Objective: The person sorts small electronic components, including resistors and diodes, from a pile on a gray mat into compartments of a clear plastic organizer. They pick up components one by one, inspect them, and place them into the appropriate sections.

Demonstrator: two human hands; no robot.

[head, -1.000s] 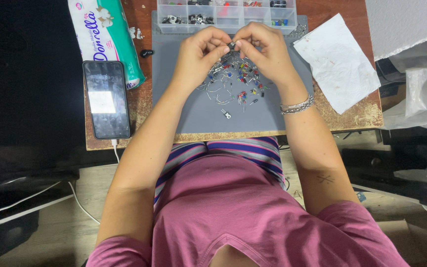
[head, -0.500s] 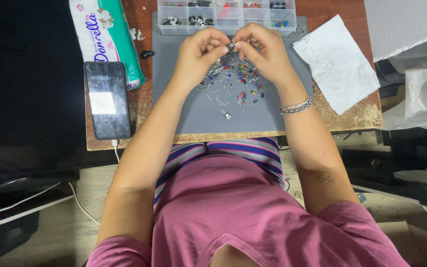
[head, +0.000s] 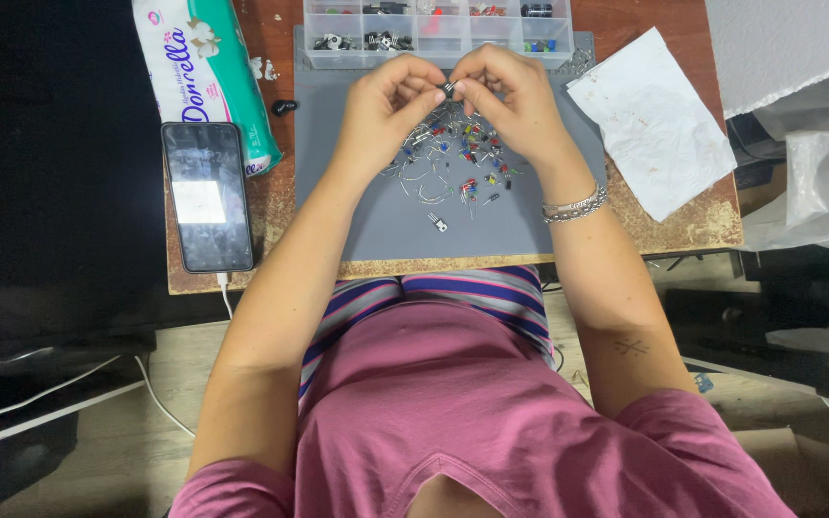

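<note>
**Two hands pinch a small dark part above a heap of electronic bits**

In the upper middle of the frame, the left hand (head: 386, 110) and the right hand (head: 515, 101) meet fingertip to fingertip over a grey mat (head: 357, 206). Between them sits a small dark part (head: 447, 89), clamped by the thumb and forefinger of each hand, so both grips are closed on it (it is too small to tell its exact kind). The part is held just above the mat, not resting on it.

Directly below the fingers, a pile of small parts (head: 453, 158) with thin metal legs and red, blue and yellow bodies lies scattered on the mat. One loose piece (head: 438, 223) lies apart from the pile, lower on the mat.

At the top edge of the frame, touching the far end of the mat, stands a clear compartment box (head: 434, 29) with more small bits sorted into its sections. A silver bracelet (head: 576, 204) circles the right wrist.

In the upper left, a pack of tissues (head: 205, 67) in white and green lies on the wooden table (head: 693, 225), and a phone (head: 207, 197) lies just below it with a cable (head: 226, 293) running from its lower end. A crumpled white paper (head: 650, 120) lies at the upper right, beside the mat.
</note>
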